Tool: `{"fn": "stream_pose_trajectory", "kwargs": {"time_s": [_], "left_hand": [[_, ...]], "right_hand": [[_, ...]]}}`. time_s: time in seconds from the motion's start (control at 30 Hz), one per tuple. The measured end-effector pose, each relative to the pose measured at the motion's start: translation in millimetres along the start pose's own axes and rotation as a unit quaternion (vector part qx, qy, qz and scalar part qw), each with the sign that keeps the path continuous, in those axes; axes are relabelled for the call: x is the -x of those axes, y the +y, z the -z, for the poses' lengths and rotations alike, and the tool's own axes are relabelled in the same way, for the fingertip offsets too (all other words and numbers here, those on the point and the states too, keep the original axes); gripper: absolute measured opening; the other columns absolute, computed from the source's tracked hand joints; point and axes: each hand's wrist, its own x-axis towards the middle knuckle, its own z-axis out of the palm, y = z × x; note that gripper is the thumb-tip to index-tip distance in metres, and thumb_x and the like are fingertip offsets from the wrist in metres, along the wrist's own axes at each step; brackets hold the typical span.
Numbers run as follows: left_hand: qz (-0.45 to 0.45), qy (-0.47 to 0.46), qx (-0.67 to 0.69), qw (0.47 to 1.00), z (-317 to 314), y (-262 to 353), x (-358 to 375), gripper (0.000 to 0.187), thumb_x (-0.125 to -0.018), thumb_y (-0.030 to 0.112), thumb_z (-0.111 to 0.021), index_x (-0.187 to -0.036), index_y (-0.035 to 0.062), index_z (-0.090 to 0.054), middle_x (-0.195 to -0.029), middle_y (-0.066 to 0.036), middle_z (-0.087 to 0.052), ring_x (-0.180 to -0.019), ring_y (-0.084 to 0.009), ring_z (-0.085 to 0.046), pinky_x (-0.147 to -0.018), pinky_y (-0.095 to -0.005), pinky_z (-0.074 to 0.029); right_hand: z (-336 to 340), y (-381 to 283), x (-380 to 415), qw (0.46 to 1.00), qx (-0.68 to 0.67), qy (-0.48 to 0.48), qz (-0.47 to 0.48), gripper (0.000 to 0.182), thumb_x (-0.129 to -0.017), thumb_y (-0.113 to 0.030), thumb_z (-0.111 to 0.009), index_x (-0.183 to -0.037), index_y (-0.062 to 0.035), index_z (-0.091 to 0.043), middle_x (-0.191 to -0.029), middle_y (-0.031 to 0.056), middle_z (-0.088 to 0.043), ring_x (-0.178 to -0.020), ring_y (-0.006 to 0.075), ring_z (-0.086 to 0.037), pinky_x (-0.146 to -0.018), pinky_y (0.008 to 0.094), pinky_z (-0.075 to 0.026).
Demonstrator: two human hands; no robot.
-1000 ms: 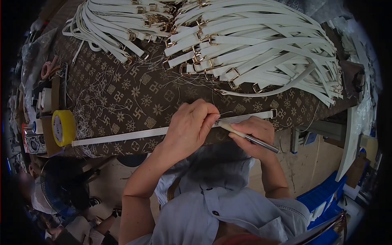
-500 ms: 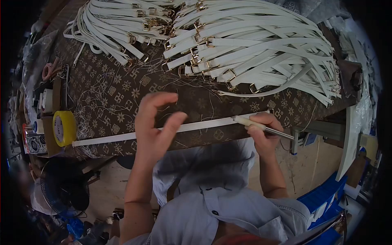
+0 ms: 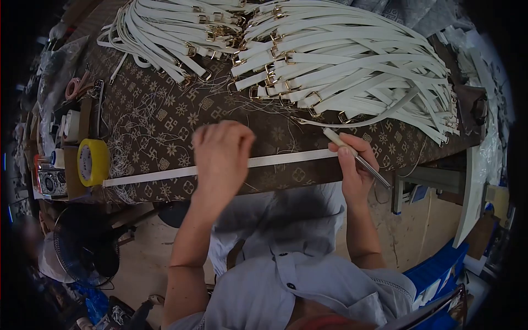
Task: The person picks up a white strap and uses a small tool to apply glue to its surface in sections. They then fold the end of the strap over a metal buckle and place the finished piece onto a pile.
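Observation:
One white strap lies nearly straight across the dark patterned cloth, its left end near the tape roll and its right end hidden by my right hand. That hand is closed around a slim tool with a pale section pointing up-left and a metal shaft pointing down-right; its exact kind is not clear. Above the strap's middle is my left hand, fingers curled in and slightly blurred. Whatever it may pinch is too small or hidden. Loose pale threads are scattered on the cloth at left.
Two large piles of white straps with gold buckles cover the far side of the table. A yellow tape roll stands at the left edge beside small boxes. Below left is a black fan.
My left hand has gone from open, thumb and fingers apart, to curled fingers. My right hand has raised the tool slightly and tilted it more steeply. The view has shifted a little.

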Motion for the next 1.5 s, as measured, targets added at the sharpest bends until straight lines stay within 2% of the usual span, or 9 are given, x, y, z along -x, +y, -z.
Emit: {"fn": "stream_pose_trajectory", "kwargs": {"time_s": [0.17, 0.4, 0.57, 0.63, 0.73, 0.8, 0.93, 1.1, 1.5], "left_hand": [[0.075, 0.020, -0.139, 0.987, 46, -37, 1, 0.016, -0.083, 0.016, -0.062, -0.097, 0.0083, -0.062, -0.096, -0.006, -0.061, -0.094, -0.0248, -0.056, -0.088, -0.0445, -0.037], [-0.202, -0.223, 0.004, 0.954, -3, 22, 15, 0.052, -0.084, 0.046, -0.056, -0.128, 0.0167, -0.053, -0.139, 0.000, -0.044, -0.134, -0.0247, -0.032, -0.112, -0.0520, -0.011], [-0.181, -0.204, -0.087, 0.958, 20, -26, 5, 0.055, -0.087, 0.048, -0.051, -0.132, 0.0163, -0.049, -0.140, 0.000, -0.043, -0.135, -0.0257, -0.029, -0.111, -0.0536, -0.010], [-0.027, -0.097, -0.304, 0.947, 30, -48, 3, 0.054, -0.088, 0.047, -0.050, -0.130, 0.0114, -0.050, -0.144, -0.004, -0.037, -0.136, -0.0280, -0.026, -0.111, -0.0542, -0.011], [0.025, -0.051, -0.281, 0.958, 42, -34, 11, 0.057, -0.088, 0.047, -0.050, -0.127, 0.0054, -0.051, -0.147, -0.008, -0.031, -0.138, -0.0304, -0.022, -0.110, -0.0546, -0.009], [-0.076, -0.156, -0.152, 0.973, 38, -1, 21, 0.060, -0.087, 0.048, -0.051, -0.126, 0.0019, -0.051, -0.148, -0.009, -0.028, -0.139, -0.0313, -0.019, -0.111, -0.0551, -0.007], [-0.104, -0.179, -0.080, 0.975, 15, 9, 31, 0.064, -0.081, 0.044, -0.061, -0.129, 0.0034, -0.048, -0.147, -0.009, -0.031, -0.139, -0.0313, -0.019, -0.110, -0.0549, -0.009], [-0.033, -0.064, -0.067, 0.995, 40, -17, 47, 0.031, -0.078, 0.021, -0.068, -0.107, 0.0114, -0.063, -0.115, -0.005, -0.053, -0.116, -0.0242, -0.044, -0.105, -0.0491, -0.026], [-0.087, -0.024, 0.084, 0.992, -13, 17, 34, 0.012, -0.076, 0.021, -0.068, -0.083, 0.0126, -0.062, -0.086, 0.000, -0.053, -0.091, -0.0192, -0.049, -0.091, -0.0357, -0.033]], "right_hand": [[-1, 2, 3, 1.000, -0.012, 0.011, 0.022, 0.021, -0.088, 0.001, -0.055, -0.109, 0.0051, -0.056, -0.105, 0.0133, -0.061, -0.089, 0.0172, -0.064, -0.080, 0.0257, -0.052], [0, 4, 4, 0.999, 0.007, 0.039, 0.011, 0.021, -0.089, 0.000, -0.056, -0.108, 0.0058, -0.056, -0.103, 0.0136, -0.062, -0.088, 0.0168, -0.065, -0.079, 0.0255, -0.053], [-1, 4, 2, 0.999, 0.002, 0.032, 0.029, 0.020, -0.089, -0.001, -0.056, -0.107, 0.0056, -0.057, -0.098, 0.0127, -0.064, -0.086, 0.0160, -0.065, -0.078, 0.0252, -0.053], [-3, 4, 2, 0.999, -0.005, 0.035, 0.031, 0.019, -0.089, -0.001, -0.056, -0.107, 0.0054, -0.057, -0.098, 0.0128, -0.064, -0.085, 0.0158, -0.065, -0.077, 0.0252, -0.053], [-5, 4, 1, 0.999, -0.007, 0.044, 0.029, 0.019, -0.089, -0.001, -0.057, -0.107, 0.0051, -0.058, -0.098, 0.0129, -0.064, -0.085, 0.0155, -0.065, -0.077, 0.0251, -0.053], [-5, 4, 2, 0.999, -0.003, 0.046, 0.026, 0.019, -0.088, -0.001, -0.057, -0.107, 0.0048, -0.058, -0.098, 0.0130, -0.064, -0.084, 0.0155, -0.065, -0.076, 0.0250, -0.053], [0, 4, 2, 0.998, 0.036, 0.043, 0.019, 0.020, -0.089, -0.002, -0.057, -0.107, 0.0045, -0.058, -0.097, 0.0124, -0.064, -0.084, 0.0158, -0.065, -0.076, 0.0249, -0.052], [4, 16, 3, 0.996, 0.051, 0.065, 0.027, 0.023, -0.091, -0.005, -0.054, -0.112, 0.0039, -0.056, -0.095, 0.0105, -0.063, -0.084, 0.0142, -0.062, -0.077, 0.0243, -0.048], [-7, 11, 1, 0.990, 0.086, 0.108, 0.036, 0.024, -0.094, -0.012, -0.051, -0.111, 0.0044, -0.055, -0.093, 0.0118, -0.064, -0.084, 0.0130, -0.060, -0.078, 0.0246, -0.048]]}}
